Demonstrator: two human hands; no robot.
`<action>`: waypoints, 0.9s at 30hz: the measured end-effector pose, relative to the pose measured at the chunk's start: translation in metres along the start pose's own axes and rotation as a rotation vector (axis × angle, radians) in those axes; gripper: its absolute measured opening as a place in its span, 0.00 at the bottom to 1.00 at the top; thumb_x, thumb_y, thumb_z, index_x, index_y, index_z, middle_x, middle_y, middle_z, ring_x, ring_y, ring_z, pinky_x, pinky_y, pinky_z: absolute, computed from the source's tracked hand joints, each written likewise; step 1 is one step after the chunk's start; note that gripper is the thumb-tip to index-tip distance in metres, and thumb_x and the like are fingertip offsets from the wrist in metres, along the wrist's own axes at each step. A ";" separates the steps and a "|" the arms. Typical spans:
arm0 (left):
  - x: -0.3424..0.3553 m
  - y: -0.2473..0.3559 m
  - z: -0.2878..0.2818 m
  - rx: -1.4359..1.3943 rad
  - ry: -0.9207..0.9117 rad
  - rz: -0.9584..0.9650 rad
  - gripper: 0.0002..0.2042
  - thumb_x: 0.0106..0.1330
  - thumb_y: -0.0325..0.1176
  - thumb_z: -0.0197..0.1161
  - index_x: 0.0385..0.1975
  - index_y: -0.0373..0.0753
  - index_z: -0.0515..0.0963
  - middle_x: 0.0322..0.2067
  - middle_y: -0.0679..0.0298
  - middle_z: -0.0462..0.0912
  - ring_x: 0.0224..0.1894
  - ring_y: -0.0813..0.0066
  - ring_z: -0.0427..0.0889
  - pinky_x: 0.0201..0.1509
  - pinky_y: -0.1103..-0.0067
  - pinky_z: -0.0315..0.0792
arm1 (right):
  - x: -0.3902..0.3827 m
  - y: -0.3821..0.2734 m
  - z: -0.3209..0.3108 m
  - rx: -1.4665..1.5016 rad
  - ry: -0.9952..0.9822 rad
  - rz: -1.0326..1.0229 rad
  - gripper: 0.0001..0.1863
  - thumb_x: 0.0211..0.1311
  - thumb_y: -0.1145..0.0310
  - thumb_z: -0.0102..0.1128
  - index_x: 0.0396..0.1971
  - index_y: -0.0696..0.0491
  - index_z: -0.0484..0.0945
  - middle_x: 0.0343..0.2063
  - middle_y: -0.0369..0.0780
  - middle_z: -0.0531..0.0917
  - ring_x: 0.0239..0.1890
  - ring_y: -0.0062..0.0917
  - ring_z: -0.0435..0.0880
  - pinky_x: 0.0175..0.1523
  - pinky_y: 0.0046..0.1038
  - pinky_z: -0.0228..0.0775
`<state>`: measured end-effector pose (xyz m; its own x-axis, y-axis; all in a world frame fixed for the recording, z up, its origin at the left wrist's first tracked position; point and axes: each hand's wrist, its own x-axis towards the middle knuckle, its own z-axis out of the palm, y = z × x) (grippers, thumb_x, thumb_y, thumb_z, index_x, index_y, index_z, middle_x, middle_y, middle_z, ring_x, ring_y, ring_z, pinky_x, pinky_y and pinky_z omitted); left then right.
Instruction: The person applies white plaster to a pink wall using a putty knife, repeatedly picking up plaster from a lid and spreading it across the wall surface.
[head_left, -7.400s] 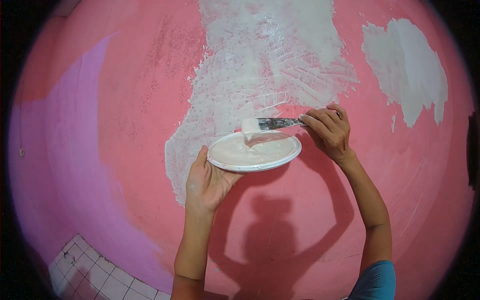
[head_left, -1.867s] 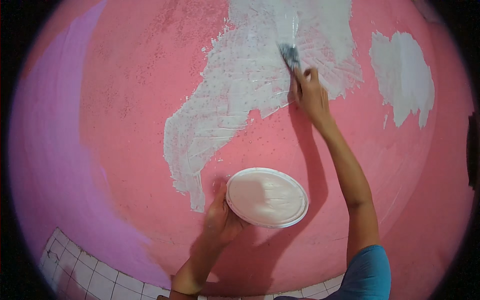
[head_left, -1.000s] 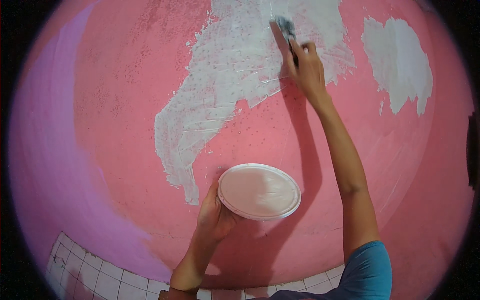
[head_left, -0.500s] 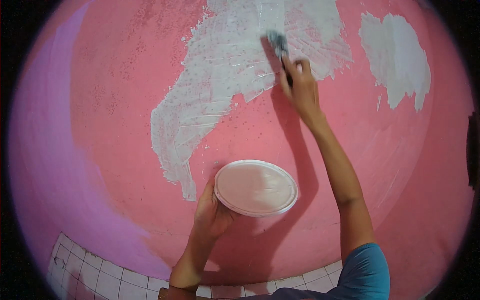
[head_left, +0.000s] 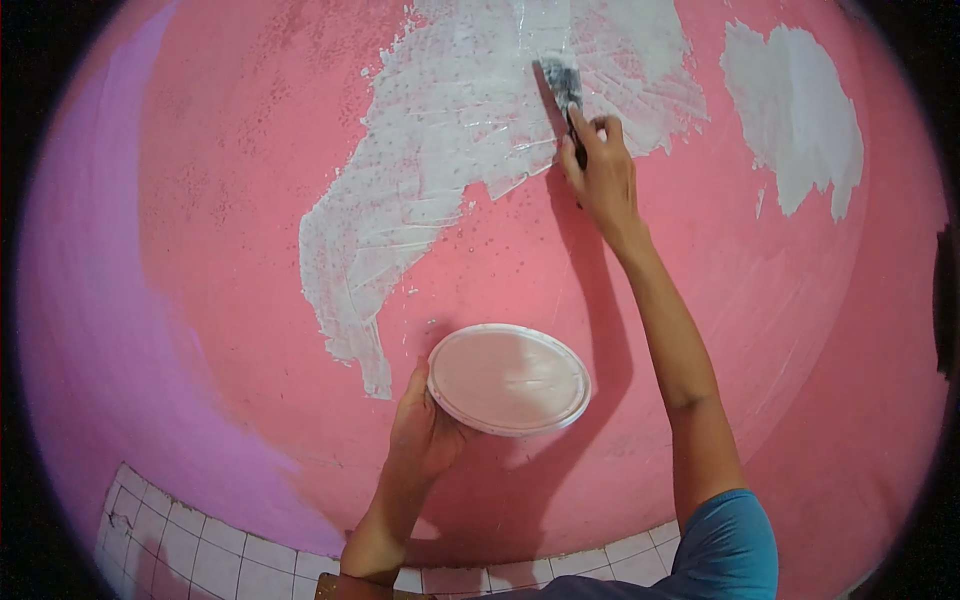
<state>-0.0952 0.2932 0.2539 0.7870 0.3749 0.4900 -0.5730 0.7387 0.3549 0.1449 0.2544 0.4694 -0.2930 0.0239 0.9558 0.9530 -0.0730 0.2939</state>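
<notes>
A putty knife (head_left: pixel 563 84) with a white-smeared blade and dark handle is in my right hand (head_left: pixel 604 185), fingers closed round the handle. Its blade rests on, or very close to, a broad patch of white putty (head_left: pixel 440 150) on the pink wall (head_left: pixel 250 250). Lower down, my left hand (head_left: pixel 425 430) grips a round, shallow white lid (head_left: pixel 510 378) by its left edge. The lid's face tilts toward me, with a pale smear on its right half. Some left fingers are hidden beneath it.
Farther right on the wall is a second white putty patch (head_left: pixel 797 120). A purple painted band (head_left: pixel 90 270) runs down the left side. White tiles (head_left: pixel 210 545) line the bottom of the view. A dark object (head_left: pixel 945 300) shows at the right rim.
The putty knife has shifted slightly right and its blade is less blurred. The lid has moved a touch down and left. Both hands keep their hold.
</notes>
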 end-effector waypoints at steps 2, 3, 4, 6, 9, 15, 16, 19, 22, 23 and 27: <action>0.000 -0.003 0.001 -0.022 -0.010 0.002 0.27 0.74 0.47 0.26 0.60 0.33 0.60 0.58 0.50 0.66 0.60 0.57 0.68 0.62 0.60 0.67 | 0.017 0.004 0.000 -0.090 0.008 0.059 0.19 0.56 0.74 0.58 0.50 0.56 0.74 0.35 0.50 0.73 0.26 0.40 0.79 0.31 0.35 0.72; -0.003 -0.002 -0.002 -0.057 -0.001 0.010 0.27 0.74 0.47 0.26 0.60 0.33 0.60 0.58 0.50 0.67 0.60 0.57 0.69 0.62 0.61 0.67 | 0.005 0.002 0.004 -0.081 -0.039 0.060 0.19 0.56 0.73 0.58 0.49 0.57 0.74 0.34 0.49 0.73 0.26 0.39 0.79 0.31 0.35 0.72; -0.004 0.000 -0.006 -0.053 -0.009 0.022 0.27 0.74 0.47 0.26 0.60 0.33 0.60 0.58 0.50 0.67 0.60 0.57 0.69 0.62 0.61 0.67 | -0.015 -0.004 0.003 -0.053 -0.092 0.079 0.19 0.56 0.73 0.58 0.49 0.56 0.74 0.34 0.49 0.73 0.26 0.39 0.79 0.31 0.34 0.72; -0.006 0.005 -0.015 -0.166 -0.156 -0.015 0.27 0.74 0.47 0.25 0.60 0.33 0.60 0.58 0.50 0.67 0.59 0.57 0.69 0.62 0.61 0.67 | -0.047 -0.022 -0.004 -0.019 -0.146 0.084 0.19 0.56 0.72 0.58 0.49 0.56 0.75 0.34 0.49 0.73 0.26 0.39 0.79 0.30 0.34 0.72; -0.008 0.009 -0.010 -0.203 -0.207 -0.022 0.28 0.74 0.48 0.25 0.60 0.34 0.60 0.58 0.50 0.67 0.59 0.58 0.69 0.61 0.62 0.68 | -0.049 -0.025 -0.008 0.153 -0.163 0.110 0.19 0.56 0.71 0.56 0.50 0.54 0.73 0.35 0.52 0.71 0.26 0.46 0.78 0.29 0.39 0.72; -0.004 0.012 0.009 0.203 0.205 0.034 0.29 0.73 0.51 0.23 0.61 0.35 0.60 0.58 0.52 0.66 0.59 0.59 0.69 0.61 0.63 0.68 | 0.131 0.039 0.010 -0.157 0.126 -0.084 0.17 0.58 0.64 0.54 0.47 0.54 0.75 0.35 0.55 0.74 0.33 0.48 0.79 0.38 0.42 0.73; -0.004 0.013 0.010 0.208 0.210 0.037 0.29 0.73 0.51 0.23 0.61 0.35 0.60 0.58 0.52 0.66 0.59 0.59 0.69 0.61 0.63 0.68 | 0.151 0.048 0.014 -0.152 0.128 -0.080 0.17 0.58 0.64 0.54 0.47 0.54 0.75 0.35 0.55 0.74 0.33 0.48 0.79 0.38 0.42 0.73; -0.003 0.011 0.011 0.198 0.208 0.031 0.30 0.73 0.52 0.22 0.61 0.35 0.59 0.59 0.52 0.66 0.59 0.59 0.69 0.61 0.62 0.68 | 0.164 0.060 0.017 -0.237 0.125 -0.107 0.17 0.58 0.64 0.53 0.46 0.54 0.76 0.35 0.55 0.73 0.34 0.49 0.79 0.38 0.43 0.73; -0.002 0.011 0.003 0.230 0.250 0.024 0.30 0.73 0.51 0.23 0.61 0.35 0.59 0.59 0.52 0.66 0.60 0.59 0.68 0.61 0.62 0.67 | 0.118 0.050 0.017 -0.259 -0.039 -0.019 0.18 0.58 0.65 0.53 0.48 0.52 0.73 0.36 0.54 0.73 0.33 0.49 0.78 0.38 0.44 0.73; -0.003 0.012 -0.008 0.071 0.089 0.004 0.29 0.74 0.51 0.23 0.61 0.35 0.59 0.58 0.52 0.66 0.59 0.59 0.69 0.61 0.62 0.67 | 0.087 0.039 0.019 -0.215 -0.086 0.015 0.18 0.58 0.66 0.53 0.49 0.51 0.72 0.36 0.53 0.72 0.33 0.49 0.78 0.37 0.44 0.73; -0.002 0.010 -0.011 -0.073 -0.086 -0.038 0.28 0.74 0.49 0.25 0.61 0.34 0.60 0.58 0.51 0.67 0.59 0.58 0.69 0.61 0.61 0.68 | -0.030 0.007 -0.005 -0.094 -0.141 0.011 0.22 0.56 0.70 0.56 0.54 0.49 0.70 0.35 0.49 0.71 0.27 0.44 0.79 0.29 0.40 0.73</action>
<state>-0.1004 0.3056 0.2479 0.7832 0.2990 0.5451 -0.5226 0.7916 0.3167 0.1600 0.2482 0.4425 -0.2624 0.1619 0.9513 0.9429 -0.1667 0.2885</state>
